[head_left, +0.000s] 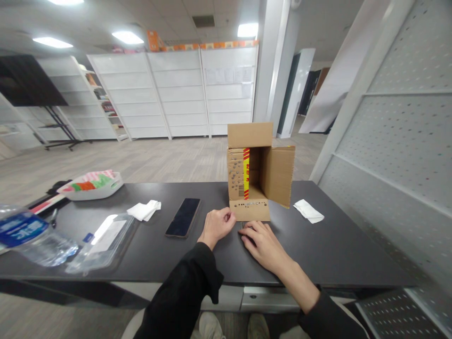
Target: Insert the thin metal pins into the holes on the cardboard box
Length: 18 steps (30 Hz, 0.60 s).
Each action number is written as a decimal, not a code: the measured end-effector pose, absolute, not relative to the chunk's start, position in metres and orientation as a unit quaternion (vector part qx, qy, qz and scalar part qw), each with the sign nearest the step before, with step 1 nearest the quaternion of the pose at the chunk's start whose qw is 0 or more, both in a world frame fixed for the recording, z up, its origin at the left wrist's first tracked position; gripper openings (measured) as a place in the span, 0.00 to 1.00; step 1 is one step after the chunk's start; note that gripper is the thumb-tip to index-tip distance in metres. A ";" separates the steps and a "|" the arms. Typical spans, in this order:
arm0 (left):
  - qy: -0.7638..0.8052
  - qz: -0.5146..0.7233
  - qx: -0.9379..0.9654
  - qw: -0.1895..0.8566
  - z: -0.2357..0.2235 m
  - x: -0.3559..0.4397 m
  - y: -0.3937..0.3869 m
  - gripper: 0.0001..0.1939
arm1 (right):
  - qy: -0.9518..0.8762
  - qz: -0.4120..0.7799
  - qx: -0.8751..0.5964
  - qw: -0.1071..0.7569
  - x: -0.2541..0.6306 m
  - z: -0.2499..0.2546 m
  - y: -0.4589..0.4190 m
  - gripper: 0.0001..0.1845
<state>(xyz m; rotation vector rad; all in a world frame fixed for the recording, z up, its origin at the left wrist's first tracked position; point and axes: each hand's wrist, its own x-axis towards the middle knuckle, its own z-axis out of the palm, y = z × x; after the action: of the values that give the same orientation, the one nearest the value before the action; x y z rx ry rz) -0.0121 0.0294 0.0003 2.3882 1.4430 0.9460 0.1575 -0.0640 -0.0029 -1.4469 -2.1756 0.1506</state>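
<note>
A cardboard box (pixel 236 176) stands on the dark table with its open side facing me and its flaps folded out. Small grey dots, several of them, mark its left flap and line the lower flap (pixel 250 214). My left hand (pixel 217 227) is at the lower flap's left corner, fingers curled in a pinch; what they hold, if anything, is hidden. Low over the table in front of that flap, my right hand (pixel 263 242) has its fingers stretched out and thumb apart. Thin metal pieces (pixel 242 225) lie by its fingertips, too small to name.
Left of my hands lie a phone (pixel 183 217), a folded tissue (pixel 144 210), a clear plastic case (pixel 104 242) and a water bottle (pixel 35 235). A white basket (pixel 92 186) sits behind them. Another tissue (pixel 308 211) is right of the box, near a perforated panel (pixel 399 141).
</note>
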 end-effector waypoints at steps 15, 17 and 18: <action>0.495 0.304 0.808 0.097 0.002 -0.012 0.028 0.16 | -0.777 0.015 -0.553 0.299 0.175 0.020 -0.030 0.10; 0.495 0.305 0.808 0.096 0.002 -0.012 0.029 0.16 | -0.766 -0.001 -0.567 0.304 0.175 0.021 -0.019 0.10; 0.494 0.307 0.808 0.095 0.001 -0.012 0.029 0.17 | -0.759 -0.006 -0.575 0.305 0.174 0.022 -0.013 0.10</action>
<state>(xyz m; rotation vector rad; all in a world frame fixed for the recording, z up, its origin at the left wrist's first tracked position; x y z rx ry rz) -0.0122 0.0290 0.0014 2.3968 1.4642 0.9097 0.1740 -0.0135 0.0217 -1.5227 -2.0098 -0.0168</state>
